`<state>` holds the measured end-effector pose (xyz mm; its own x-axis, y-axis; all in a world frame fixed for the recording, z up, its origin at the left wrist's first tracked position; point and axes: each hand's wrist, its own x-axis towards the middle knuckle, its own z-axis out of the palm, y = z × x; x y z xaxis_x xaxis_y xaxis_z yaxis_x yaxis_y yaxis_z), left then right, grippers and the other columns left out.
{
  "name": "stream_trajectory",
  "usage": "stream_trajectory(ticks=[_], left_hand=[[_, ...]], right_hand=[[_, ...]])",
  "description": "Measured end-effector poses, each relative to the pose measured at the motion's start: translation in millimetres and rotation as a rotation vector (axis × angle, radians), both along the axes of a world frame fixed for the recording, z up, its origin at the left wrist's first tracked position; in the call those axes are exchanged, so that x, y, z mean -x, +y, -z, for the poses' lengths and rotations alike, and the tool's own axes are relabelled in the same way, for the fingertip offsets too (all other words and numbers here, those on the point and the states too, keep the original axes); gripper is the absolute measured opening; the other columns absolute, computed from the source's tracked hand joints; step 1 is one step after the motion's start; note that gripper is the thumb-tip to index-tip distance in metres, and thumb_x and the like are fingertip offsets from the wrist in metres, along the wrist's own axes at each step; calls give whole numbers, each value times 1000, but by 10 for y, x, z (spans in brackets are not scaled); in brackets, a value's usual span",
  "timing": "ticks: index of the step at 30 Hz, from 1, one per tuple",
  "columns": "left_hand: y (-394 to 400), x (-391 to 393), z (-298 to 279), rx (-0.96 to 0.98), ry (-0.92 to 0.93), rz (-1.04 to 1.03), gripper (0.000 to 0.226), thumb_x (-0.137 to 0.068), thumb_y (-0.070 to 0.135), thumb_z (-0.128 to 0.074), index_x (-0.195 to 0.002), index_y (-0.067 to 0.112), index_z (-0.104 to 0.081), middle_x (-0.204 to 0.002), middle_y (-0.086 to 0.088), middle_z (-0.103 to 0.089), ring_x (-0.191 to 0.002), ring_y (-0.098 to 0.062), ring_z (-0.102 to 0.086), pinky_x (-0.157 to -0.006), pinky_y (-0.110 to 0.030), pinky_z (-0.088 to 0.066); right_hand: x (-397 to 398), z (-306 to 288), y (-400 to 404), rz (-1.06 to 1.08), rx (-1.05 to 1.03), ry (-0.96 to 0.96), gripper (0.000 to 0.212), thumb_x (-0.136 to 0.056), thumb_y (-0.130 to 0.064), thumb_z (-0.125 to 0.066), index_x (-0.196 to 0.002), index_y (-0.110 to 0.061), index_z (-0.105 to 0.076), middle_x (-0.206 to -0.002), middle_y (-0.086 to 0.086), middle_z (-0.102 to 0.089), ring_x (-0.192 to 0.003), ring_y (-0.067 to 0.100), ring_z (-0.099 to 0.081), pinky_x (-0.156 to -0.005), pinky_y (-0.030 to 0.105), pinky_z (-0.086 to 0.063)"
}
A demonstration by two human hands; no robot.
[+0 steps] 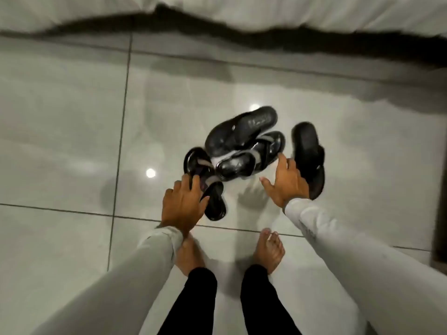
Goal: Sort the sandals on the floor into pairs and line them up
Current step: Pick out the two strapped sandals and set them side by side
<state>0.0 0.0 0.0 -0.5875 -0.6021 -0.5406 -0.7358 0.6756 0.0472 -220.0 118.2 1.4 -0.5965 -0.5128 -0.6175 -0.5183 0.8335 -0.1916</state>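
Observation:
Several black sandals lie in a loose heap on the glossy tiled floor. A flat thong sandal lies at the left, and my left hand grips its middle, fingers over the strap. A wide sandal lies tilted on top of a shiny thong sandal in the centre. A chunky slide lies at the right, pointing away from me. My right hand hovers spread over the slide's near left edge, one finger reaching toward the shiny sandal, holding nothing.
White bedding hangs along the far edge with a dark gap beneath it. My bare feet stand just behind the sandals. A dark piece of furniture borders the right edge.

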Motion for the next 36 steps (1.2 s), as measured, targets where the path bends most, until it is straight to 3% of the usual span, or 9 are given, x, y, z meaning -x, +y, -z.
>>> stream_trajectory(ticks=[7,11,14,17,21,25,28,32,36], left_hand=[[-94,213,1281,-213,-23,40,61,-93,36,-59,-145,12,-39,-132,-13,-53,-115,-36,-57,-86,-47,-52],[-200,237,1347,-296,0,-94,31,-95,16,-48,-126,14,-49,-113,-12,-63,-96,-39,-65,-72,-43,-51],[-251,13,1120,-281,-2,-119,26,-96,15,-50,-122,16,-52,-111,-11,-62,-94,-38,-65,-74,-46,-55],[-360,-237,887,-249,-19,-144,34,-97,13,-51,-131,20,-52,-118,-10,-60,-101,-37,-64,-76,-46,-54],[-620,-557,721,-216,-50,-162,34,-96,14,-53,-129,18,-55,-119,-10,-61,-102,-37,-64,-78,-47,-57],[-944,-891,688,-170,-23,-164,32,-93,12,-58,-124,19,-59,-115,-9,-61,-99,-37,-64,-74,-46,-57],[-1171,-1086,738,-159,-2,-135,34,-94,13,-59,-127,18,-57,-112,-10,-61,-97,-35,-64,-73,-47,-58],[-1461,-1239,844,-157,9,-119,32,-95,16,-58,-127,20,-58,-117,-9,-60,-102,-34,-63,-75,-48,-59],[-1732,-1262,926,-168,54,-110,32,-93,22,-60,-125,21,-61,-115,-8,-62,-103,-35,-63,-79,-48,-59]], right_hand=[[-7,1269,-446,324,42,-91,69,-82,-45,-70,-138,-18,-38,-142,12,-49,-122,41,-54,-98,51,-45],[-7,1386,-416,349,32,-52,29,-85,-22,-63,-112,-14,-59,-115,18,-61,-106,45,-59,-87,45,-48],[-169,1168,-214,470,35,-114,29,-84,-27,-67,-106,-9,-65,-110,22,-64,-103,45,-60,-87,41,-51],[-440,932,-76,687,20,-210,33,-83,-26,-70,-104,0,-67,-107,25,-69,-105,43,-62,-91,42,-53],[-888,794,-184,1180,18,-388,35,-78,-17,-76,-103,7,-70,-100,23,-72,-80,36,-72,-50,30,-60],[-1414,715,-646,1685,75,-766,47,-87,-15,-71,-124,8,-54,-115,28,-67,-68,33,-69,-55,39,-58],[-1752,769,-1094,1760,126,-884,48,-91,-18,-69,-128,7,-52,-119,28,-67,-71,30,-69,-67,41,-61],[-1951,872,-1632,1728,185,-891,48,-90,-20,-71,-124,9,-55,-114,26,-69,-94,36,-73,-61,35,-63],[-1994,905,-1862,1689,228,-788,41,-88,-15,-71,-118,9,-58,-105,26,-71,-69,31,-71,-55,34,-62]])
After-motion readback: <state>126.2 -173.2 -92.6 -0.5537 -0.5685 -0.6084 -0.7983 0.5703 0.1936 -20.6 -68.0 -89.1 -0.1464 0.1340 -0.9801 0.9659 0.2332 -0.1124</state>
